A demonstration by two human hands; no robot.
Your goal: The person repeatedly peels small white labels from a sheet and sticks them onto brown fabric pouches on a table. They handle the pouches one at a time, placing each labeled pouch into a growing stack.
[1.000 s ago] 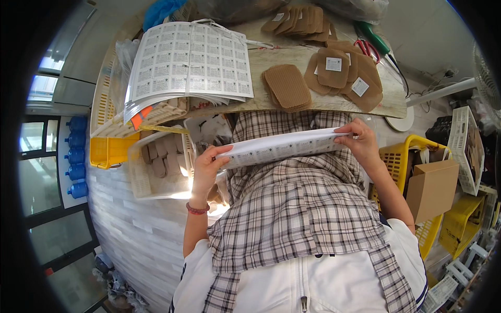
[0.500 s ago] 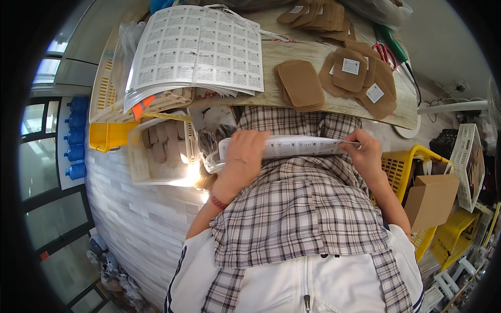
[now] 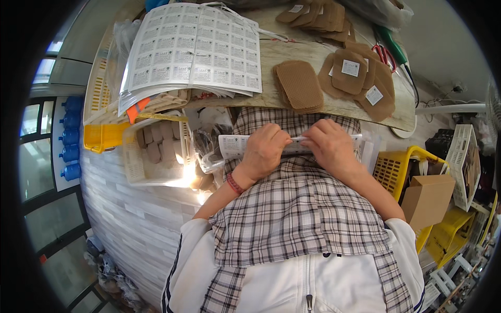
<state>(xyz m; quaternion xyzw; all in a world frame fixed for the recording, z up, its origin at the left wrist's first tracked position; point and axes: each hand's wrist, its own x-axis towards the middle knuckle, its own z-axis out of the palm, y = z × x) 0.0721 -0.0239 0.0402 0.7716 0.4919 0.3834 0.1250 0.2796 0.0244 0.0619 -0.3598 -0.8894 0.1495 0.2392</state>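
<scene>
Over my lap, a folded label sheet (image 3: 232,146) with rows of small printed labels lies crosswise. My left hand (image 3: 265,150) grips its upper edge near the middle, fingers closed. Close beside it, my right hand (image 3: 330,146) pinches the same edge with thumb and fingers. The sheet's two ends stick out past my hands. On the table ahead, a thick stack of label sheets (image 3: 167,49) is tied with string. A pile of brown mesh pads (image 3: 298,86) sits at the table's near edge, and other pads bearing white labels (image 3: 348,73) lie to its right.
Red-handled scissors (image 3: 383,55) and a green-handled tool (image 3: 390,43) lie at the table's right. Below left stands a white basket of brown pieces (image 3: 156,143). At right are a yellow basket (image 3: 389,169) and a cardboard box (image 3: 428,201). More labelled pads (image 3: 318,18) sit at the back.
My right hand has moved left from the sheet's right end to near its middle. My left hand has shifted right from the left end, so both hands now sit close together.
</scene>
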